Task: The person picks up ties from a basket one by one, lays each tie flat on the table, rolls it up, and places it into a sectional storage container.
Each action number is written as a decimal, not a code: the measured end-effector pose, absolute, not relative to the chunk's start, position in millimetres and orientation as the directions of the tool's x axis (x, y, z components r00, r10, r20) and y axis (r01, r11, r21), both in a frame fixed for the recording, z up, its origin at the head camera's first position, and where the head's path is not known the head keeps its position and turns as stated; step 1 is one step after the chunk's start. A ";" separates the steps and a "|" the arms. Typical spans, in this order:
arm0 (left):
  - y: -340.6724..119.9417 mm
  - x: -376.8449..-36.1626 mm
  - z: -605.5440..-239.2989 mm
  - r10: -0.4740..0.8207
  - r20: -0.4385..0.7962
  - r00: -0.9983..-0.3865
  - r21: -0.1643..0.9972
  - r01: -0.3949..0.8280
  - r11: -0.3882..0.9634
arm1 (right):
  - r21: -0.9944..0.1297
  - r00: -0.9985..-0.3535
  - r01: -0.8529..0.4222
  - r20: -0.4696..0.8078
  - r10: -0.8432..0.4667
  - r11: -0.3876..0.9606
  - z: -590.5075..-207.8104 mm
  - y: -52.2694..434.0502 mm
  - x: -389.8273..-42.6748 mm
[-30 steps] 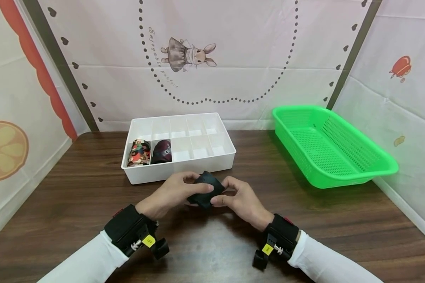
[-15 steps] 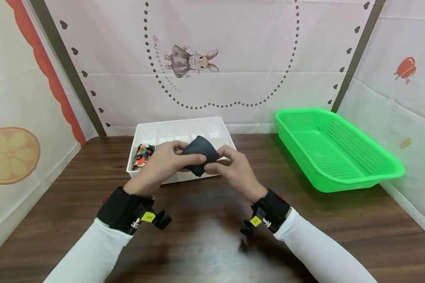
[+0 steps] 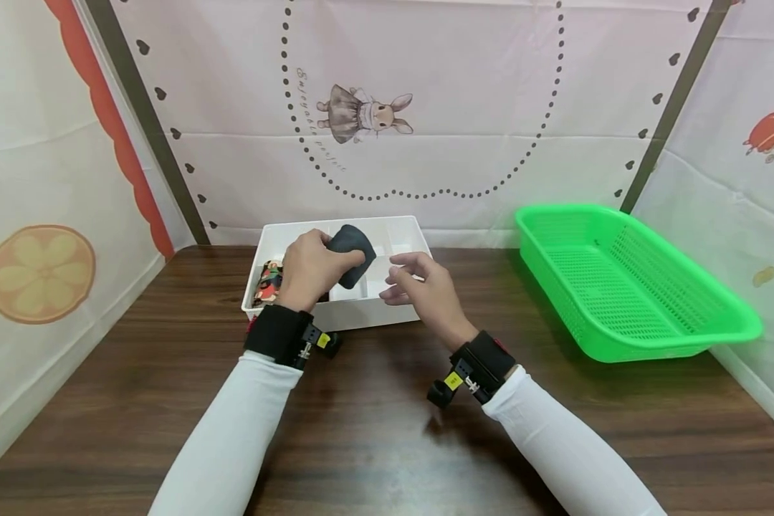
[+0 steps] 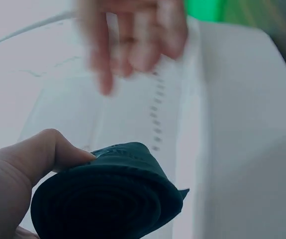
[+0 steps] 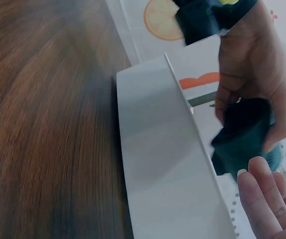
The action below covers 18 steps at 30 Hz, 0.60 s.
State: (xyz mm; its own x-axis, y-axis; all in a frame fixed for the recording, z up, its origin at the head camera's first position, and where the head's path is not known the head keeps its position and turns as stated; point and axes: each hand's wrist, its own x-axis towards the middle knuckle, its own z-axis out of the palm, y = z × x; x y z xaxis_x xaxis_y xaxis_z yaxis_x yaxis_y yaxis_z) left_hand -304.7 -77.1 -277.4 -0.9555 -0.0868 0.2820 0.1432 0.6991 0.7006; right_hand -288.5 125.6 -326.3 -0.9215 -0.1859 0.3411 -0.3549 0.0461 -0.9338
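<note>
My left hand [image 3: 309, 269] grips a rolled dark cloth bundle [image 3: 350, 253] and holds it above the white divided box [image 3: 374, 312]. In the left wrist view the roll [image 4: 103, 199] shows its coiled end, with my thumb pressed against it. My right hand [image 3: 419, 287] hovers just right of the roll, fingers relaxed and holding nothing. The right wrist view shows the dark roll [image 5: 244, 137] in the left hand above the box wall [image 5: 167, 164]. A patterned roll [image 3: 267, 281] lies in the box's front left compartment, partly hidden by my left hand.
A green plastic basket [image 3: 626, 287] stands at the right on the brown wooden table [image 3: 374, 430]. Printed fabric walls close in the back and both sides.
Both hands lifted the dark roll from the table and carried it back over the white box. My right hand has let go; the left hand alone holds it now.
</note>
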 end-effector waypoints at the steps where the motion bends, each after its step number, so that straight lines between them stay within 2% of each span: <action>1: -75.5 -307.0 -281.8 -0.097 0.301 -0.949 0.682 0.143 0.717 | -0.937 -0.926 -0.346 0.333 -0.181 0.049 -327.1 125.9 -289.2; 7: -63.7 -313.5 -297.1 -0.121 0.373 -0.920 0.576 0.127 0.807 | -0.952 -0.943 -0.304 0.293 -0.158 0.046 -332.0 128.3 -293.5; 11: -56.2 -318.0 -300.9 -0.118 0.351 -0.929 0.497 0.078 0.864 | -0.956 -0.947 -0.292 0.282 -0.153 0.041 -333.4 129.2 -295.3; 18: -44.9 -322.0 -307.2 -0.132 0.322 -0.938 0.425 0.018 0.905 | -0.959 -0.950 -0.280 0.269 -0.157 0.048 -333.2 128.2 -295.8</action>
